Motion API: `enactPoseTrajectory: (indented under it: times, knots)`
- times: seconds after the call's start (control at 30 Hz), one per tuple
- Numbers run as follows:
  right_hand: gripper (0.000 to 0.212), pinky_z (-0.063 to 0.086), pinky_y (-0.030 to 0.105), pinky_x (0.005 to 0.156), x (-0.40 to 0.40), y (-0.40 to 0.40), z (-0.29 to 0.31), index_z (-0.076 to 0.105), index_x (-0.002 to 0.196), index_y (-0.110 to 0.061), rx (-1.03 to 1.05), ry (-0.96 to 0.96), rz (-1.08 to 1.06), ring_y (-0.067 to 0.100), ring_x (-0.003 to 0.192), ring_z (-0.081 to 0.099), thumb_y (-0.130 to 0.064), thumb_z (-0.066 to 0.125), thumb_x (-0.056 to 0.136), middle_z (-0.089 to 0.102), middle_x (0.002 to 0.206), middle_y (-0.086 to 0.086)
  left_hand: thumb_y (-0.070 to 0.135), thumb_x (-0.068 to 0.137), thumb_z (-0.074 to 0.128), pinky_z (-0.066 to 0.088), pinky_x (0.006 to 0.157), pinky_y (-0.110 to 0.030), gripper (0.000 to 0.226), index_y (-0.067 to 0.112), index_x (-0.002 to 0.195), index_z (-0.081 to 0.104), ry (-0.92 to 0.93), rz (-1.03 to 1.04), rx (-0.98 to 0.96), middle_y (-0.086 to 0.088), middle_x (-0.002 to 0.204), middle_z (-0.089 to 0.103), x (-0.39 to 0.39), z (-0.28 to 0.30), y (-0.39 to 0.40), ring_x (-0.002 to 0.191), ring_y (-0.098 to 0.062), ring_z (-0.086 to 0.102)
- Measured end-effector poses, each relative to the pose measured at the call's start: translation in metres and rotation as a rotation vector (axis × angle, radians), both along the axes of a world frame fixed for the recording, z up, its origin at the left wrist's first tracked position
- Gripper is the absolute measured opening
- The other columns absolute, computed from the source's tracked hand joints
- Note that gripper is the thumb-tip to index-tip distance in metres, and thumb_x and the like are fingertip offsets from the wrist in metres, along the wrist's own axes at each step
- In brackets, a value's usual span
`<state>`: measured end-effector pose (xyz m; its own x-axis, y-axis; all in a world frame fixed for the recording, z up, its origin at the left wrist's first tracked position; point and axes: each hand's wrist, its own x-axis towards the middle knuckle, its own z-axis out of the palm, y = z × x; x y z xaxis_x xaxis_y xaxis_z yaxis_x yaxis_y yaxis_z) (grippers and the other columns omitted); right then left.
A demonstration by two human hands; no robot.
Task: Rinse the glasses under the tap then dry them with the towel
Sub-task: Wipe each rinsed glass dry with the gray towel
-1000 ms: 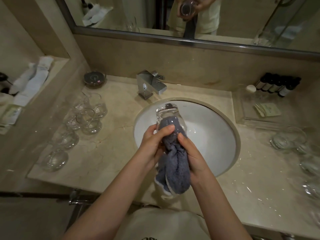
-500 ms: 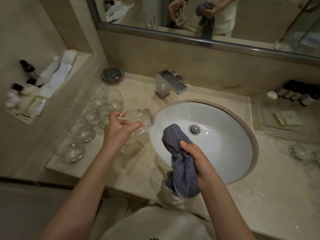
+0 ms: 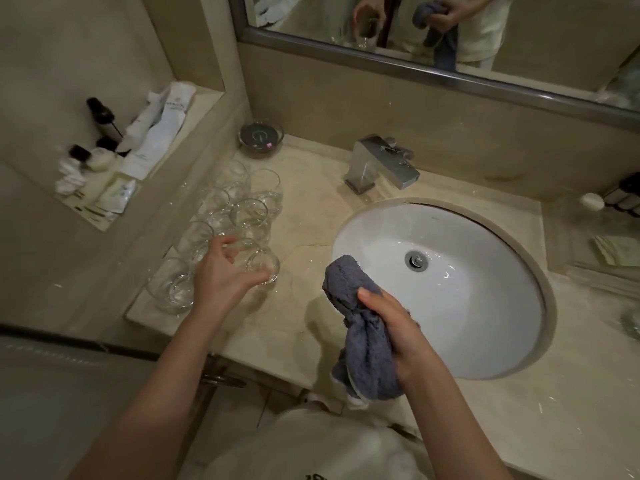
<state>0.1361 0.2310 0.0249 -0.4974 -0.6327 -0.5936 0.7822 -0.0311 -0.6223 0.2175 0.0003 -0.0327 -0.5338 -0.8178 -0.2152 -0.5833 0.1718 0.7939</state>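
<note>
The left hand [image 3: 225, 271] is gripping a dried glass [image 3: 261, 265] at the bench [image 3: 304, 216] beside the finished cluster, the right hand [image 3: 398, 327] is clutching the towel [image 3: 360, 327], so releasing and fetching another glass likely comes next.

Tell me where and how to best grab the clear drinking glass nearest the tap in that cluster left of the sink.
Judging by its pose, take the clear drinking glass by its side wall, coming from the right, the sink side. It appears to stand upright at the cluster's back right corner, other glasses crowding its left and front, so that side looks open.
</note>
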Motion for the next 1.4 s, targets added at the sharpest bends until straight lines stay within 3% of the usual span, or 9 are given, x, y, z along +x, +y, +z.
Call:
enactPoseTrajectory:
  times: [0.1, 0.3, 0.5, 0.77, 1.1, 1.2, 1.3, 1.4]
  knots:
    - [0.026, 0.05, 0.02, 0.049, 0.001, -0.006, -0.002, 0.066, 0.094, -0.009, 0.017, 0.006, 0.016, 0.012, 0.053, 0.064, -0.018, 0.064, 0.069, 0.068, 0.065, 0.005, 0.027, 0.053, 0.093, 0.047, 0.095, -0.039, 0.091, 0.013, 0.132, 0.049, -0.064, -0.025, -0.077, -0.01, 0.121, 0.06, 0.002, -0.01, -0.01, 0.113, -0.026, 0.057]
    - [0.027, 0.051, 0.021, 0.051, 0.001, -0.011, -0.007, 0.065, 0.095, -0.009, 0.026, 0.004, 0.026, 0.013, 0.055, 0.064, -0.02, 0.063, 0.07, 0.068, 0.067, 0.004, 0.022, 0.056, 0.091, 0.047, 0.095, -0.041, 0.087, 0.009, 0.132, 0.051, -0.158, -0.075, -0.15, -0.016, 0.124, 0.059, -0.006, -0.018, -0.02, 0.116, -0.031, 0.057]
    - [0.028, 0.051, 0.021, 0.051, -0.001, -0.012, -0.01, 0.066, 0.095, -0.01, 0.032, 0.004, 0.015, 0.013, 0.056, 0.065, -0.02, 0.063, 0.069, 0.069, 0.067, 0.005, 0.018, 0.059, 0.089, 0.045, 0.095, -0.039, 0.084, 0.011, 0.134, 0.052, -0.205, -0.118, -0.175, -0.014, 0.133, 0.04, -0.007, -0.019, -0.021, 0.113, -0.032, 0.054]
    - [0.029, 0.051, 0.022, 0.051, 0.001, -0.014, -0.016, 0.065, 0.096, -0.011, 0.043, 0.017, 0.01, 0.013, 0.056, 0.065, -0.021, 0.063, 0.068, 0.069, 0.067, 0.004, 0.031, 0.073, 0.084, 0.042, 0.096, -0.044, 0.085, 0.01, 0.144, 0.044, -0.224, -0.183, -0.275, -0.013, 0.146, 0.043, -0.006, -0.015, -0.02, 0.129, -0.034, 0.046]
    - [0.028, 0.051, 0.022, 0.05, 0.002, -0.013, -0.027, 0.066, 0.095, -0.012, 0.019, 0.025, 0.008, 0.013, 0.055, 0.065, -0.02, 0.066, 0.068, 0.069, 0.067, 0.004, 0.044, 0.075, 0.079, 0.042, 0.098, -0.045, 0.088, 0.015, 0.148, 0.038, -0.268, -0.222, -0.288, -0.007, 0.153, 0.039, -0.002, -0.011, -0.023, 0.134, -0.031, 0.044]
    - [0.025, 0.05, 0.021, 0.048, 0.002, -0.01, -0.027, 0.065, 0.094, -0.012, -0.007, 0.013, -0.022, 0.013, 0.053, 0.064, -0.014, 0.073, 0.07, 0.068, 0.064, 0.003, 0.052, 0.074, 0.077, 0.044, 0.094, -0.045, 0.09, 0.017, 0.147, 0.039, -0.308, -0.238, -0.312, -0.005, 0.151, 0.042, 0.0, -0.004, -0.023, 0.131, -0.03, 0.047]
    - [0.021, 0.05, 0.02, 0.048, -0.002, -0.001, -0.033, 0.063, 0.095, -0.01, -0.041, -0.028, -0.105, 0.012, 0.052, 0.064, -0.02, 0.06, 0.077, 0.067, 0.063, 0.003, 0.059, 0.075, 0.073, 0.045, 0.09, -0.046, 0.083, 0.02, 0.144, 0.044, -0.317, -0.227, -0.372, -0.004, 0.145, 0.048, 0.0, 0.009, -0.019, 0.124, -0.034, 0.053]
    - [0.042, 0.051, 0.022, 0.052, -0.007, 0.011, -0.04, 0.062, 0.11, -0.006, -0.028, -0.061, -0.191, 0.013, 0.057, 0.064, -0.026, 0.071, 0.074, 0.068, 0.069, 0.005, 0.052, 0.079, 0.073, 0.048, 0.09, -0.043, 0.068, 0.02, 0.136, 0.054, -0.18, -0.283, -0.337, -0.003, 0.134, 0.058, -0.011, 0.021, -0.004, 0.113, -0.03, 0.06]
